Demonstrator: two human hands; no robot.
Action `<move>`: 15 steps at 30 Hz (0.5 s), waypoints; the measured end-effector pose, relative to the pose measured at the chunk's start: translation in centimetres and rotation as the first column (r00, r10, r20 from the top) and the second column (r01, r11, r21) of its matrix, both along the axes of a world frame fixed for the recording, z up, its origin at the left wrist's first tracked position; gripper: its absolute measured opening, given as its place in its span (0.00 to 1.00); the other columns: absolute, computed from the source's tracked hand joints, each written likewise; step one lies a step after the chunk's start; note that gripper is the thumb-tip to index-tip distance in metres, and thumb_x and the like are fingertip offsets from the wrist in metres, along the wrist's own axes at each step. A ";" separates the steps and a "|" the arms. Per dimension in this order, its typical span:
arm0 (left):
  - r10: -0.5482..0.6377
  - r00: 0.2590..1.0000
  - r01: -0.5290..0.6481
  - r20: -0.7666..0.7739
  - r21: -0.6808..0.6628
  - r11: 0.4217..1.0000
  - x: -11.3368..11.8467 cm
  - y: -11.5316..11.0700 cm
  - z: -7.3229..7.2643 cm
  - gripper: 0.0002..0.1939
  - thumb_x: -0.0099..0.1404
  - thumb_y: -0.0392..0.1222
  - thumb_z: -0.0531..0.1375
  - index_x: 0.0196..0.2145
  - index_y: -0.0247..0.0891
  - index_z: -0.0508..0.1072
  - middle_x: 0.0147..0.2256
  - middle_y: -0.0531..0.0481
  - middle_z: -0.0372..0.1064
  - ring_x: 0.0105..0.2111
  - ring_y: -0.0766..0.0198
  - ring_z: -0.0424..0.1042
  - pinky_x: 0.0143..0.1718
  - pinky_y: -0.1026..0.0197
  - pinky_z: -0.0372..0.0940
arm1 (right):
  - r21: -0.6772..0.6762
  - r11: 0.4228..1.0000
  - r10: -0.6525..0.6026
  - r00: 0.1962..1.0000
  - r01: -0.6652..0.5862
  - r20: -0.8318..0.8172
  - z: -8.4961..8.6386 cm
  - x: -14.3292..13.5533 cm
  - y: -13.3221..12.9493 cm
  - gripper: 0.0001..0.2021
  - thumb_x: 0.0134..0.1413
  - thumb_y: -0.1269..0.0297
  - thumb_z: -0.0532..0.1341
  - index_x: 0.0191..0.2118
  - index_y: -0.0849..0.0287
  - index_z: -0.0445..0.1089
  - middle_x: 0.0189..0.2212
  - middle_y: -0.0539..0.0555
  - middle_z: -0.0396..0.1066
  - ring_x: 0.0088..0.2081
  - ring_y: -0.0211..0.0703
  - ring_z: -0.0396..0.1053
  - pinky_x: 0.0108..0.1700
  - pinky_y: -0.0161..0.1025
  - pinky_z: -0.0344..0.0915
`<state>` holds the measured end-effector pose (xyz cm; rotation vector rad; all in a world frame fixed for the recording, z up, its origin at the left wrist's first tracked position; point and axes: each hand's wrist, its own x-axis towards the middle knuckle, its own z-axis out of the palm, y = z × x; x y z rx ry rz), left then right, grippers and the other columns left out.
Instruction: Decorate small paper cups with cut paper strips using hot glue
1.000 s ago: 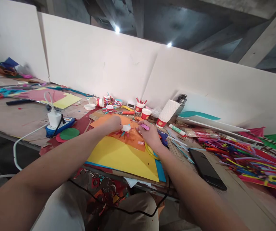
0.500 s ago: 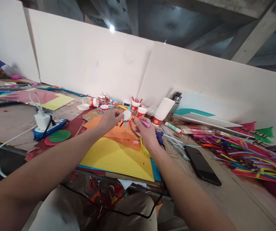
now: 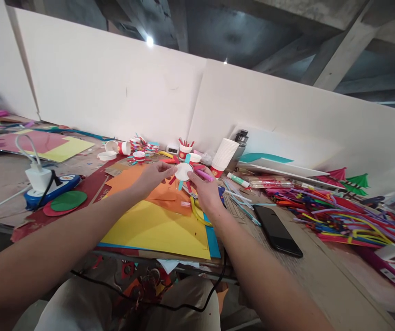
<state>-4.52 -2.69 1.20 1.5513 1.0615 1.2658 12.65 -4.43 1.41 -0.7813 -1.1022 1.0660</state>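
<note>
A white round paper cup bottom (image 3: 184,172) with red and teal strips fanning out from its edge is held up over the orange paper (image 3: 163,191). My left hand (image 3: 154,177) pinches its left side with thumb and fingertips. On the right side, the thumb of my right hand (image 3: 204,189) presses the white disc. A pink marker (image 3: 204,175) also lies in the grip of that hand. Behind the disc stands a red and white paper cup (image 3: 195,158), partly hidden. Yellow paper (image 3: 156,230) spreads under the orange sheets, with yellow-handled scissors (image 3: 197,214) beside my right wrist.
Right of my hands are a stack of paper cups (image 3: 225,154), a glue stick (image 3: 237,179), a black phone (image 3: 277,230) and many pipe cleaners (image 3: 338,214). On the left lie a blue power strip (image 3: 50,191) and a green paper circle (image 3: 69,201). A black cable (image 3: 169,307) hangs across my lap.
My left hand has closed in on the disc's edge. The disc now faces me more fully, with my right thumb on it. The view has shifted slightly right.
</note>
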 end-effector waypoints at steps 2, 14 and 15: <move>-0.166 0.970 0.177 0.177 -0.046 0.983 0.1 0.3 -0.3 0.22 0.55 0.57 0.67 0.36 0.34 0.77 0.32 0.48 0.71 0.29 0.67 0.66 0.34 0.61 0.62 | 0.030 1.000 0.006 1.000 -0.006 0.012 0.0 0.3 0.1 0.17 0.36 0.62 0.72 0.32 0.56 0.66 0.27 0.44 0.69 0.29 0.34 0.67 0.32 0.33 0.64; -0.195 0.912 0.241 0.362 -0.085 0.967 0.0 -0.2 0.5 0.18 0.47 0.50 0.73 0.31 0.33 0.81 0.26 0.49 0.70 0.26 0.68 0.63 0.33 0.60 0.61 | -0.009 0.999 0.031 0.999 -0.031 0.015 -0.3 1.3 0.6 0.19 0.48 0.46 0.66 0.37 0.56 0.69 0.29 0.48 0.73 0.28 0.36 0.68 0.30 0.34 0.64; -0.191 0.906 0.234 0.377 -0.073 0.969 -0.1 0.0 0.5 0.18 0.48 0.50 0.72 0.31 0.33 0.81 0.26 0.49 0.70 0.26 0.69 0.63 0.33 0.61 0.61 | -0.043 0.999 0.012 1.000 -0.011 0.004 -0.3 1.4 0.7 0.20 0.49 0.44 0.64 0.38 0.56 0.69 0.28 0.49 0.73 0.28 0.36 0.67 0.29 0.34 0.63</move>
